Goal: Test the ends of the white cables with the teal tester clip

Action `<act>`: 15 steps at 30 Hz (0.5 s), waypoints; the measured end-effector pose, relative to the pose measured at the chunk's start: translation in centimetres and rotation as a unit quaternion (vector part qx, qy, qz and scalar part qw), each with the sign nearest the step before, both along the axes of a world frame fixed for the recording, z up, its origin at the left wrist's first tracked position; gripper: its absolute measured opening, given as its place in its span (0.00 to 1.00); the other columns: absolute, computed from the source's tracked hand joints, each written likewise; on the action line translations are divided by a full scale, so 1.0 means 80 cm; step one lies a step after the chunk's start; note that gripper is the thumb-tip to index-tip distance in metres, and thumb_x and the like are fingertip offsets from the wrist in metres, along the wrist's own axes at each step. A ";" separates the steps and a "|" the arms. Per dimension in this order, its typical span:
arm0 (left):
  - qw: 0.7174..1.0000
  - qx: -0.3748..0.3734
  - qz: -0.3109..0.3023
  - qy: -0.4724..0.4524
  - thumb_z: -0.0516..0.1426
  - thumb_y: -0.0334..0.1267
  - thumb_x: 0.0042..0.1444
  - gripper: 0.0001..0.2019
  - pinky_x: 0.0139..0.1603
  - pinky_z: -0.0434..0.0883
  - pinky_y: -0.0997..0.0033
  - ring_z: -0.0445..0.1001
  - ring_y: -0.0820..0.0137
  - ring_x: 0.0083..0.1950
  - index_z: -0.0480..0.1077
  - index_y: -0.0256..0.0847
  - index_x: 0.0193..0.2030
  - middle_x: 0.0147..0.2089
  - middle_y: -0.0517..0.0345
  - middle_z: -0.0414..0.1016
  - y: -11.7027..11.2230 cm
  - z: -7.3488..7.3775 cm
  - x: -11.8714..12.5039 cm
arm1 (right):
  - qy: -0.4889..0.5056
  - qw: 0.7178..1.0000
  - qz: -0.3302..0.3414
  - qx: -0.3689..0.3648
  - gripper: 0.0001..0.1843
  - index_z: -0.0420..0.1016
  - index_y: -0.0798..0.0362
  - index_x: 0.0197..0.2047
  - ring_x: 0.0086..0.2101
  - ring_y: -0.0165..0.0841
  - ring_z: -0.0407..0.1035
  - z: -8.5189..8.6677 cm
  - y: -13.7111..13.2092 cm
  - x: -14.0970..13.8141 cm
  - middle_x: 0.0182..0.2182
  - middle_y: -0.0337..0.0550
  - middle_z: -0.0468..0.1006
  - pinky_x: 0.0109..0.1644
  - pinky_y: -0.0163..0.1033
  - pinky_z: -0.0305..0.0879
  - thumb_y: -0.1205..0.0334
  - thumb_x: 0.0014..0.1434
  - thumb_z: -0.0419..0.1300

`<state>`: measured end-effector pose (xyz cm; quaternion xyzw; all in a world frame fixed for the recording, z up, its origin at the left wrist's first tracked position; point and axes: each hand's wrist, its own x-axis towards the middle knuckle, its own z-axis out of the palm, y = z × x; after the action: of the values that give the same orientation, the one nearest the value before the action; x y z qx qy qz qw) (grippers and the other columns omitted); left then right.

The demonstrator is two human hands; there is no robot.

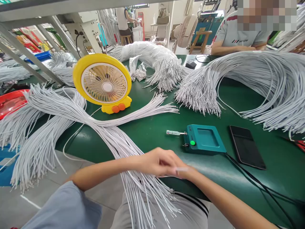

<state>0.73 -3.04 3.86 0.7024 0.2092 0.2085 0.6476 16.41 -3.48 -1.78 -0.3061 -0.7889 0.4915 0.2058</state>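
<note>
My left hand lies over a thick bundle of white cables at the near edge of the green table, its fingers curled and pinched on a thin white cable end. My right hand is mostly hidden under the left one; only the wrist and forearm show, so its fingers cannot be read. The cable bundle runs from the left, across the table edge, and hangs down over my lap. A small teal tester box with a green button and a metal connector stands just beyond my hands.
A yellow desk fan stands at the back left. Large heaps of white cables cover the right and far side. A black phone lies right of the tester. A red tray sits far left. Another person sits opposite.
</note>
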 end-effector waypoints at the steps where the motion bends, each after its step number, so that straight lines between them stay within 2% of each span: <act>1: 0.998 -0.057 0.039 -0.015 0.59 0.48 0.56 0.17 0.22 0.64 0.76 0.66 0.77 0.19 0.74 0.32 0.31 0.21 0.58 0.68 0.014 -0.006 0.000 | 0.027 0.999 -0.045 -0.010 0.13 0.77 0.55 0.25 0.29 0.31 0.70 0.000 0.001 -0.001 0.26 0.41 0.78 0.34 0.35 0.68 0.63 0.57 0.55; 3: 0.983 -0.135 0.112 -0.047 0.62 0.52 0.52 0.21 0.20 0.65 0.76 0.65 0.77 0.16 0.75 0.30 0.35 0.17 0.61 0.66 0.040 -0.017 -0.005 | 0.091 0.981 -0.166 -0.031 0.16 0.77 0.55 0.29 0.24 0.28 0.65 0.001 0.003 -0.003 0.24 0.41 0.75 0.30 0.34 0.65 0.60 0.62 0.51; 5: 0.971 -0.159 0.165 -0.074 0.64 0.51 0.48 0.21 0.24 0.67 0.76 0.68 0.76 0.19 0.75 0.30 0.34 0.18 0.59 0.69 0.056 -0.028 -0.010 | 0.142 0.950 -0.272 -0.056 0.14 0.75 0.55 0.39 0.22 0.26 0.61 0.004 0.007 -0.004 0.25 0.39 0.72 0.25 0.33 0.62 0.56 0.63 0.52; 6: 0.968 -0.159 0.179 -0.077 0.65 0.49 0.47 0.20 0.26 0.68 0.76 0.70 0.75 0.20 0.76 0.29 0.34 0.19 0.58 0.71 0.060 -0.032 -0.012 | 0.163 0.937 -0.302 -0.070 0.14 0.74 0.54 0.42 0.21 0.25 0.60 0.007 0.009 -0.003 0.25 0.38 0.71 0.25 0.33 0.61 0.54 0.62 0.54; 9: 0.973 -0.153 0.169 -0.046 0.67 0.46 0.45 0.17 0.28 0.70 0.75 0.71 0.75 0.23 0.76 0.29 0.31 0.22 0.56 0.73 0.057 -0.039 -0.014 | 0.220 0.914 -0.325 -0.101 0.16 0.71 0.53 0.46 0.21 0.24 0.60 0.016 0.017 0.002 0.27 0.37 0.70 0.26 0.33 0.62 0.52 0.60 0.57; 13: 0.976 -0.170 0.135 -0.011 0.68 0.46 0.44 0.18 0.28 0.72 0.75 0.71 0.75 0.23 0.75 0.29 0.29 0.22 0.56 0.73 0.046 -0.041 -0.011 | 0.243 0.909 -0.315 -0.126 0.14 0.72 0.54 0.32 0.20 0.23 0.60 0.021 0.024 0.008 0.24 0.36 0.69 0.25 0.33 0.62 0.51 0.57 0.61; 15: 0.972 -0.189 0.141 -0.015 0.67 0.46 0.44 0.18 0.28 0.73 0.75 0.74 0.73 0.24 0.75 0.29 0.30 0.23 0.55 0.74 0.045 -0.040 -0.009 | 0.244 0.913 -0.298 -0.134 0.14 0.71 0.54 0.29 0.21 0.24 0.62 0.022 0.025 0.008 0.23 0.36 0.69 0.25 0.33 0.64 0.51 0.56 0.62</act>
<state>0.00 0.56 0.63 0.5274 0.3320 0.2656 0.7356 17.06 -1.51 -0.05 -0.4221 -0.5126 0.5682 0.4860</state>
